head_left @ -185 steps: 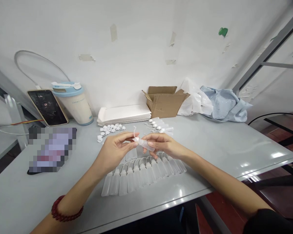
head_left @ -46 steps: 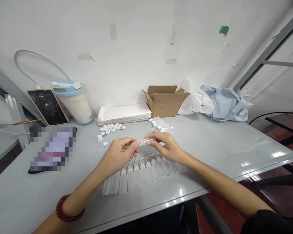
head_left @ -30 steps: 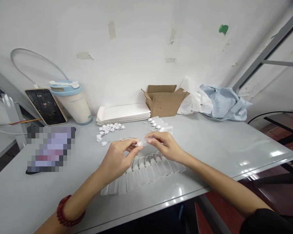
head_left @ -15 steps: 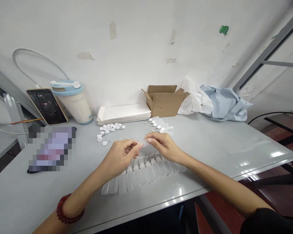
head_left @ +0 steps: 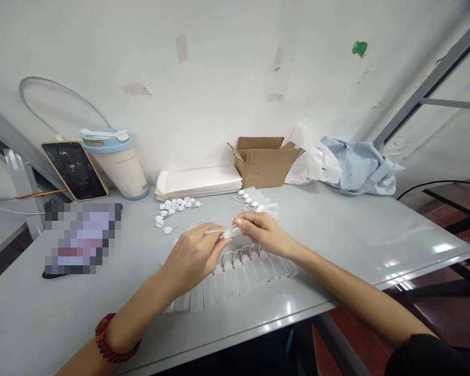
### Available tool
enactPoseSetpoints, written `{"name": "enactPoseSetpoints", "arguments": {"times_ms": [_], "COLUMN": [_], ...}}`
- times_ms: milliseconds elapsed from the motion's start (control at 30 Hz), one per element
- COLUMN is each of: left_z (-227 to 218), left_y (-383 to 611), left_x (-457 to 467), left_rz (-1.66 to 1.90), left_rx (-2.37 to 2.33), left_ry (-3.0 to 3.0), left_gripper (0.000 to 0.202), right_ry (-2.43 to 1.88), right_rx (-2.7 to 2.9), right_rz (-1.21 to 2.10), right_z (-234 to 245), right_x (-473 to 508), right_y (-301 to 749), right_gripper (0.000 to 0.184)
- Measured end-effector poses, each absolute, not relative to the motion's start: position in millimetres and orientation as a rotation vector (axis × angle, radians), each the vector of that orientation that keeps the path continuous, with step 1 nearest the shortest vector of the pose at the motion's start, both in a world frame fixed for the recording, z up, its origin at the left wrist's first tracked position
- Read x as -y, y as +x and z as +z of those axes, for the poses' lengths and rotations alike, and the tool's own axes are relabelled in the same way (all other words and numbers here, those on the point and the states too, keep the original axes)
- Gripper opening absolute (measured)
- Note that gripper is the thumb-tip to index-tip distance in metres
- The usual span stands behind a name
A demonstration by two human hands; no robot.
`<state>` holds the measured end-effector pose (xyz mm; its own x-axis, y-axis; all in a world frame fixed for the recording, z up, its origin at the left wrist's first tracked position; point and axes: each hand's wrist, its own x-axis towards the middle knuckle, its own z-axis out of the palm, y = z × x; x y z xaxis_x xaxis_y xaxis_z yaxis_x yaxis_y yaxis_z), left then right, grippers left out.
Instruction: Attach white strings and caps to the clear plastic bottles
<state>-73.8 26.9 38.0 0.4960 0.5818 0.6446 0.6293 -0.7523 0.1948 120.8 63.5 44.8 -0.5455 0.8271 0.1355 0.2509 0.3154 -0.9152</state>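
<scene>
Between both hands, over the middle of the table, is a small translucent squeeze bottle point(head_left: 235, 228), lying nearly level. My right hand point(head_left: 264, 232) is closed on the bottle's body, thumb and fingers pinching it. My left hand point(head_left: 191, 253) pinches the white cap point(head_left: 225, 234) at the neck end, and a thin strap runs across its fingers. The fingertips partly hide how the cap sits on the neck. Under my hands lies a row of translucent bottles point(head_left: 241, 277) with looped straps, partly covered by my left hand.
White needle-tipped caps point(head_left: 176, 205) lie in a pile behind my left hand. Several white-capped bottles point(head_left: 254, 196) lie behind my right. Along the wall stand a phone point(head_left: 76, 169), a tumbler point(head_left: 117, 167), a white stack point(head_left: 199, 183), a cardboard box point(head_left: 264, 167) and a blue cloth point(head_left: 360, 164).
My left hand has turned over, its back now facing up, and its fingers have shifted around the cap end. My right hand still holds the bottle, almost unmoved.
</scene>
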Motion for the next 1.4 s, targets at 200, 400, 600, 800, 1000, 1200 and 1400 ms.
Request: {"name": "enactPoseSetpoints", "arguments": {"times_ms": [200, 400, 600, 800, 1000, 1200, 1400], "left_z": [40.9, 59.2, 62.6, 62.5, 50.3, 44.0, 47.6], "left_y": [-84.8, -112.8, -147.2, -165.7, -161.0, -145.5, -135.6], "left_x": [-33.2, -46.2, -60.3, -64.0, -65.5, -67.2, -64.8], "left_rz": [-0.992, -0.522, -0.154, -0.122, -0.111, 0.009, -0.026], "left_rx": [1.465, 2.066, 2.2, 2.295, 2.275, 2.18, 2.175], "left_ry": [-2.585, -2.321, -2.295, -2.402, -2.419, -2.434, -2.426], "left_gripper": [0.019, 0.028, 0.032, 0.029, 0.025, 0.02, 0.02], "right_ry": [-0.977, -1.279, -1.474, -1.501, -0.997, -0.695, -0.675], "right_rx": [1.852, 1.827, 1.989, 2.024, 2.198, 2.536, 2.758], "right_rz": [1.136, 0.463, 0.261, 0.171, 0.382, 0.68, 0.615], "right_z": [40.2, 33.3, 20.6, 17.0, 32.1, 40.1, 32.6], "right_x": [-86.3, -124.7, -141.4, -139.2, -107.0, -71.6, -70.3], "right_y": [132.1, 158.3, 170.7, 168.2, 148.2, 126.5, 120.1], "right_gripper": [0.034, 0.024, 0.016, 0.019, 0.017, 0.029, 0.044]}}
